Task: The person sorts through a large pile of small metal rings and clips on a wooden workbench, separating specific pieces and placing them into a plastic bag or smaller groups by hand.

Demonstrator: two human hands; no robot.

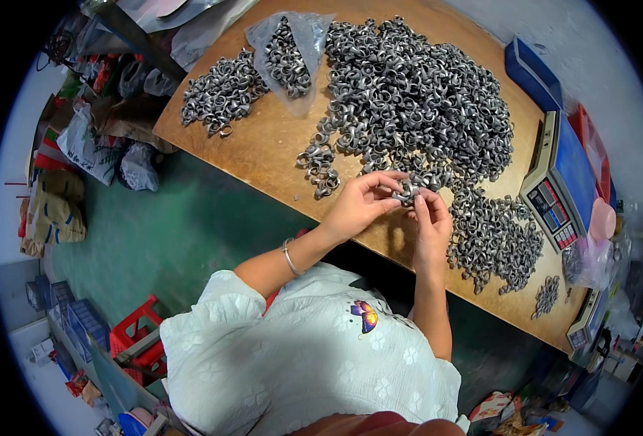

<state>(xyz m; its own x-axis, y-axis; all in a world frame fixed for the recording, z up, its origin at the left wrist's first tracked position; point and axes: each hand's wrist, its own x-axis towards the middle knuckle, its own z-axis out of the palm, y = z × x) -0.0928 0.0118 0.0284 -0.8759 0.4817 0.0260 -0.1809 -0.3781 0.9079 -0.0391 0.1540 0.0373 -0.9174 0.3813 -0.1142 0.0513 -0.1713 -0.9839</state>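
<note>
Both my hands meet just above the near edge of the wooden table (pixel 278 149). Between their fingertips is a silver-grey metal ring (pixel 406 192); whether it is one or more I cannot tell. My left hand (pixel 361 202) pinches it from the left, a bracelet on that wrist. From the right, my right hand (pixel 432 218) grips it with thumb and fingers, the others curled in. Right behind the hands rises a big heap of similar metal rings (pixel 416 94). A lower pile of rings (pixel 492 240) spreads beside my right hand, and a small cluster of rings (pixel 319 168) lies beyond my left.
A clear plastic bag (pixel 292 94) with rings lies beside another ring pile (pixel 220 91) at the far left. On the right stand a digital scale (pixel 554 196), a blue bin (pixel 533 73) and a red tray (pixel 590 142). A red stool (pixel 141 338) is on the green floor.
</note>
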